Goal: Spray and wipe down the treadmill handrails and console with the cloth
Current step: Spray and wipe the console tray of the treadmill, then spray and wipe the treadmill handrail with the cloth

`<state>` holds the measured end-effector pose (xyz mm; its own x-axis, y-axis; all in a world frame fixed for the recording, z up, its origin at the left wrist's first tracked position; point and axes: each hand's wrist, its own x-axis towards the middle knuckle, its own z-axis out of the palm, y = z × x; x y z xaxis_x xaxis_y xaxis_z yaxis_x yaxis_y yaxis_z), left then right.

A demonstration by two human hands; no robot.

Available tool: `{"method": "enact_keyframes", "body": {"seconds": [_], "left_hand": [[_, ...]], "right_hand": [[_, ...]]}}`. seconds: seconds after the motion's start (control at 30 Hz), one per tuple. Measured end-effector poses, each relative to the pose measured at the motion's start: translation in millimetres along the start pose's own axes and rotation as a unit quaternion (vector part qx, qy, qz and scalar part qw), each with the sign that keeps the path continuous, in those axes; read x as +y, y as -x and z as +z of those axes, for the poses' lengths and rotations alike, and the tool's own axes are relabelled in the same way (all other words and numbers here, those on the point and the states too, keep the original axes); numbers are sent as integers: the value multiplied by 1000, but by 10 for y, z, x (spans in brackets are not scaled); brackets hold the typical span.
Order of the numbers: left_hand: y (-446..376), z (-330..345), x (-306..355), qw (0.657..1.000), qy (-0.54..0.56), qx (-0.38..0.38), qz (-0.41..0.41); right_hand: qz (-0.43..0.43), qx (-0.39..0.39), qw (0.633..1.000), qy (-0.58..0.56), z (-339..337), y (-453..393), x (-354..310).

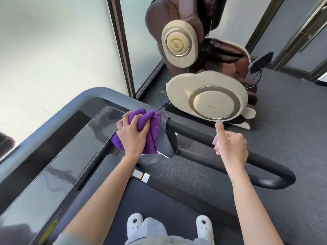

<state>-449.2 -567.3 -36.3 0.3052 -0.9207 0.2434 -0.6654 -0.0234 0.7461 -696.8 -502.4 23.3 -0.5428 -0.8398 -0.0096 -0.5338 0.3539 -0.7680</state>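
Observation:
My left hand (131, 137) grips a bunched purple cloth (152, 128) and presses it on the right end of the treadmill console (70, 152), where the console meets the black right handrail (194, 133). My right hand (230, 147) hovers just above that handrail and is closed around a small pale spray bottle (218, 141), most of it hidden in the fist, with the index finger stretched forward. The handrail runs right and curves back in a loop (281, 179).
A brown and cream massage chair (205, 96) stands just beyond the handrail on the grey carpet. Frosted glass panels with a dark frame (122, 48) rise behind the console. My feet in white slippers (204, 225) stand on the treadmill belt (159, 200).

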Motion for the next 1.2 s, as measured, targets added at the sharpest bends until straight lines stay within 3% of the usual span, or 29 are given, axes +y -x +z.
{"method": "enact_keyframes", "body": {"seconds": [0.17,0.3,0.47,0.57,1.0,1.2], "left_hand": [[417,252,294,997,-14,75,-29],[885,429,567,983,-13,151,-104],[1345,441,848,960,-12,209,-184],[1585,382,910,955,-29,230,-183],[1913,231,779,942,-4,256,-216],[1918,229,779,951,-9,230,-205]], "right_hand": [[-84,-97,992,18,-186,-396,246],[-152,-172,973,39,-377,-753,380],[-240,-218,942,86,-342,-1172,302],[-265,-240,927,113,-238,-1236,225],[-233,-216,941,120,-17,-1163,126],[-208,-142,962,106,-310,-1236,360]]}}
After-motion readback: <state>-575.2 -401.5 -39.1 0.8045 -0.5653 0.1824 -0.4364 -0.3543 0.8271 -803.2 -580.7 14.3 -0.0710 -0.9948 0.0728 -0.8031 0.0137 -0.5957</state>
